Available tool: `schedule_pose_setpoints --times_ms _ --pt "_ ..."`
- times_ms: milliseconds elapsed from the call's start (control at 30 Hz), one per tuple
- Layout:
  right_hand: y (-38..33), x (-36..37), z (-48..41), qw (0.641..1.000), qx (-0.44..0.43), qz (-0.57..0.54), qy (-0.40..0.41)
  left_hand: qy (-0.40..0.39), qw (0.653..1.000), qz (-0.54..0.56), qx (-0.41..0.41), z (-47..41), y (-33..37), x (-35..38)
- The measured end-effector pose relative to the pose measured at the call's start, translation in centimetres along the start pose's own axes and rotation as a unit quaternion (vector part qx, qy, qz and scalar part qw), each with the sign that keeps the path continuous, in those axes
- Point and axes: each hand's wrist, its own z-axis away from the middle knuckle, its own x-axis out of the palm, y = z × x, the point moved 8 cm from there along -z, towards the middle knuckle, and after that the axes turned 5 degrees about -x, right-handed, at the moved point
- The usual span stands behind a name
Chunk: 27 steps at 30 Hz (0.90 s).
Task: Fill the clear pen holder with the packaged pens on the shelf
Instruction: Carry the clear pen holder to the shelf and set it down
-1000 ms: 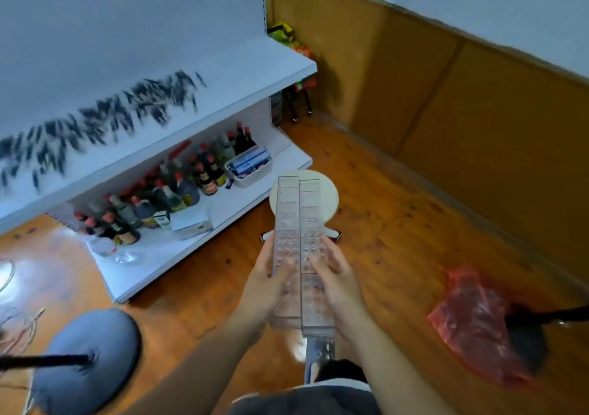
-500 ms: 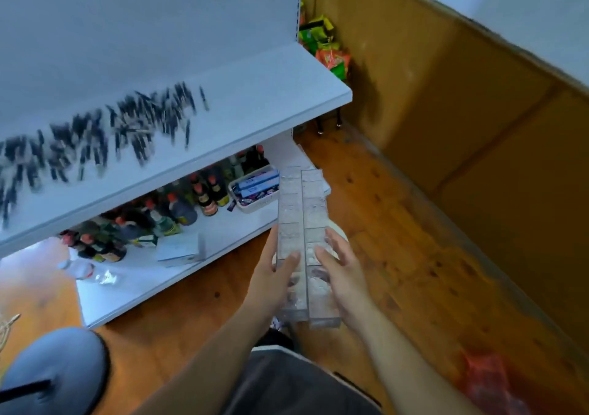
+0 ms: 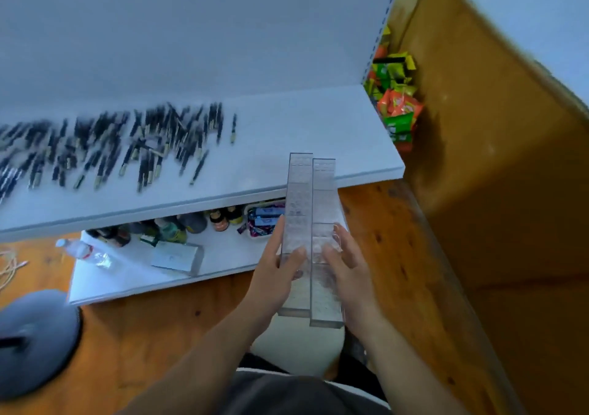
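Note:
I hold a long clear pen holder (image 3: 310, 210) made of two side-by-side strips with small compartments, lifted in front of me. My left hand (image 3: 276, 271) grips its left edge and my right hand (image 3: 347, 271) grips its right edge, thumbs on top. Its far end reaches over the front edge of the white upper shelf (image 3: 318, 134). Several dark packaged pens (image 3: 127, 147) lie scattered across the left and middle of that shelf, blurred.
The lower shelf (image 3: 127, 274) carries dark bottles (image 3: 172, 228), a white box (image 3: 177, 257), a small basket (image 3: 264, 220) and a plastic water bottle (image 3: 81, 252). Snack packets (image 3: 395, 102) sit right of the shelf by a brown wall. A grey stand base (image 3: 32, 338) rests on the wooden floor.
The view has risen and swung toward the upper shelf. The pen holder has come up with both hands, from above the floor to the shelf's front edge.

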Motion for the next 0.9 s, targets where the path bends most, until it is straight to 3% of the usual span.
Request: schedule_pose_setpoints --times_ms 200,367,667,900 --pt "-2.2 -4.2 -7.6 0.997 -0.005 0.047 -0.054 0.078 0.997 0.0 0.005 -4.9 1.5 4.7" --pt "-3.9 -3.4 -12.1 0.996 -0.003 0.073 -0.06 0.097 0.995 -0.01 -0.006 -8.8 2.7 4.3" --pt "-3.6 0.4 -18.3 0.998 -0.007 0.062 0.029 0.026 0.998 -0.054 0.011 -16.5 5.0 1.3" --pt "-3.4 1.4 -26.1 0.995 -0.035 0.092 0.009 0.054 0.984 -0.168 -0.009 -24.5 4.9 -1.2"
